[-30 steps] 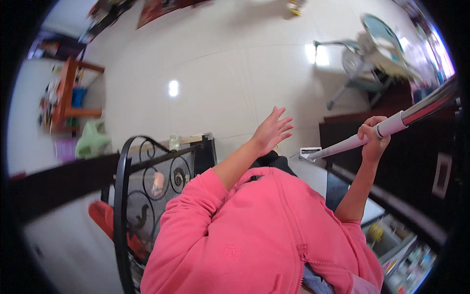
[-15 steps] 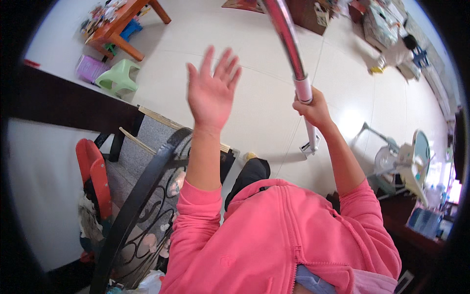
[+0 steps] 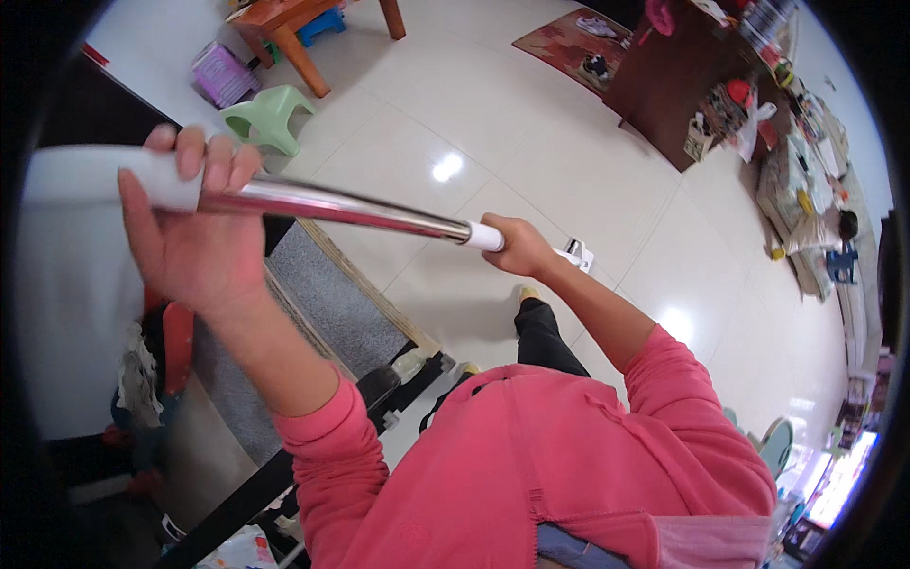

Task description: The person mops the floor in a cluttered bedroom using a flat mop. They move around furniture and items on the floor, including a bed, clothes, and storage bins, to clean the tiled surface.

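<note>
Left hand is curled round the pole at the left, right hand is wrapped round it farther right. Stool (pale green, btw) sits beyond.

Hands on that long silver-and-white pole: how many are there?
2. The left hand wraps around the pole at its white grip; the right hand holds it farther down, by the white collar. Neither is hidden.
</note>
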Motion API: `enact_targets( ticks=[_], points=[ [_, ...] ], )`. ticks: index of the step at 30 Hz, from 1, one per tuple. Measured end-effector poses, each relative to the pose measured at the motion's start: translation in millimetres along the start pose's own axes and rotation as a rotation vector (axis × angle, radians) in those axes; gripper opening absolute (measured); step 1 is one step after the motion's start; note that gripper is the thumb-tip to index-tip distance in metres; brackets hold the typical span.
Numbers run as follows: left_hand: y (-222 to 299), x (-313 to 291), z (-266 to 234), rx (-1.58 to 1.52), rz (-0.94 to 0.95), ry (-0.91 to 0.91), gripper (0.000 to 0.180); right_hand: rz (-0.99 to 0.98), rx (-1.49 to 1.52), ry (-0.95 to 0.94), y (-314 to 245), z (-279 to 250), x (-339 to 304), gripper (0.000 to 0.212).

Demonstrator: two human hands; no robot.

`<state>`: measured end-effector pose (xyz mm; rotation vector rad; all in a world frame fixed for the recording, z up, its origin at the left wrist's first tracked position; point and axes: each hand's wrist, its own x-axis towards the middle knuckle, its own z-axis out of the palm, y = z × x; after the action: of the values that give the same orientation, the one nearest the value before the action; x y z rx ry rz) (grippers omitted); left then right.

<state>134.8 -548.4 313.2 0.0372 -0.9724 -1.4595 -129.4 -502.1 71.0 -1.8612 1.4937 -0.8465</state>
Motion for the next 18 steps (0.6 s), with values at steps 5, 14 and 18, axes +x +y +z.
enact_targets(
  ticks=[5,14,18],
  points=[
    [-14,27,-26,0.237,0.109,0.08,0.025,-0.193,0.006,-0.094,45,6,83,0.019],
    [-75,60,-65,0.397,0.176,0.057,0.022,-0.393,0.058,-0.145,116,21,238,0.016],
    [-100,88,-114,0.414,0.239,-0.054,0.023,-0.408,0.05,-0.214,140,33,298,0.017]
  ],
)
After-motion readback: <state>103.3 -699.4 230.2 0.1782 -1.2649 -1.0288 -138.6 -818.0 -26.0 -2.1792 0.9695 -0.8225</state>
